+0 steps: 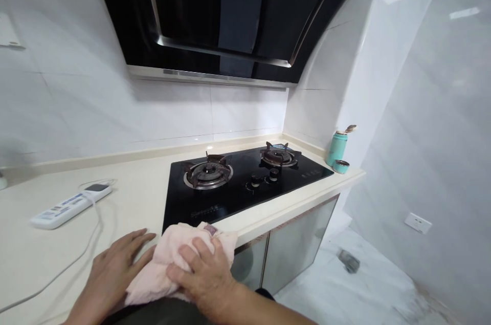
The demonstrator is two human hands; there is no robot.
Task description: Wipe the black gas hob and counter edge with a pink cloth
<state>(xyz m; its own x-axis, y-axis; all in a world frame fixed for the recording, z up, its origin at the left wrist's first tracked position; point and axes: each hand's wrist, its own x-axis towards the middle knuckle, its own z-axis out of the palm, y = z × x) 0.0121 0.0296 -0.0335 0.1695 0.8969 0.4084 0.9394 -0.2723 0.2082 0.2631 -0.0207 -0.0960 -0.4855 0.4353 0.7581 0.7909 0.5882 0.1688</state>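
Observation:
A pink cloth (184, 253) is bunched at the counter's front edge, by the near left corner of the black gas stove (226, 194). My right hand (207, 268) rests on top of it, fingers curled into the fabric. Beside the cloth, my left hand (120, 263) lies on the pale countertop (134, 192) with its fingers stretched out. Its thumb side touches or nearly touches the cloth's left edge. The stove has a left burner (208, 174), a right burner (280, 155) and two black knobs (264, 177). Part of the cloth is hidden under my right hand.
A long white device (71, 207) with a grey cable lies on the left counter. At the right end stand a teal bottle (337, 148) and a small teal cup (341, 166). A black range hood (230, 13) hangs above the stove. Glass-fronted cabinets (291, 248) are below.

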